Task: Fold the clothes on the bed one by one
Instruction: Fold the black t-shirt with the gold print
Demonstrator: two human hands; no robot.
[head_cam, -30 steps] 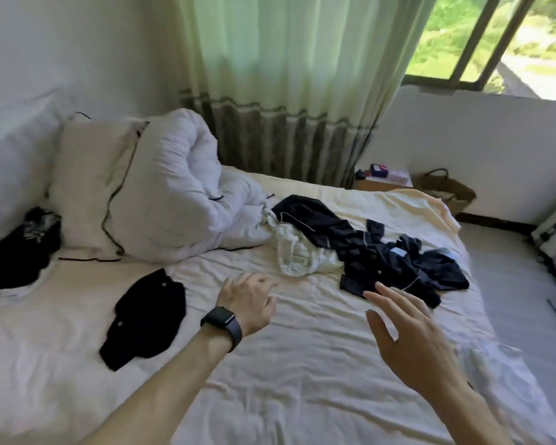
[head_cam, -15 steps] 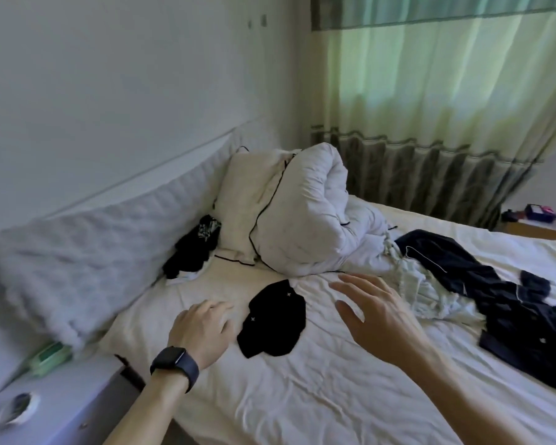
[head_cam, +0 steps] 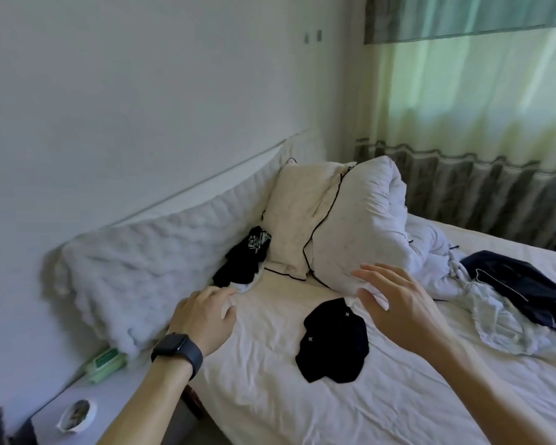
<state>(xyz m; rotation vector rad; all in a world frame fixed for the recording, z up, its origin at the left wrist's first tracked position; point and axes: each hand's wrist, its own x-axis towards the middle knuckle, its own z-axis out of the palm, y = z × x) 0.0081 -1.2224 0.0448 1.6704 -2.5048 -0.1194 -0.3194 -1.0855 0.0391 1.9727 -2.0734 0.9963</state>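
A small black garment (head_cam: 334,343) with tiny white marks lies flat on the white bed sheet (head_cam: 382,396). My right hand (head_cam: 395,303) hovers just right of it with fingers spread, holding nothing. My left hand (head_cam: 206,317), with a dark watch on the wrist, reaches toward a black-and-white patterned garment (head_cam: 243,261) bunched between the headboard cushion and the pillow; its fingertips are at that garment's white lower edge. A navy garment (head_cam: 520,289) and a pale crumpled garment (head_cam: 495,319) lie at the right.
A cream pillow (head_cam: 297,220) and a rolled white duvet (head_cam: 366,226) stand at the head of the bed. A padded headboard cushion (head_cam: 148,277) runs along the wall. A bedside table (head_cam: 87,409) at the lower left holds a green packet (head_cam: 105,364) and a small dish (head_cam: 76,414).
The view has swung left toward the head of the bed. Both hands have moved left and forward, the left one reaching the black-and-white garment by the pillow.
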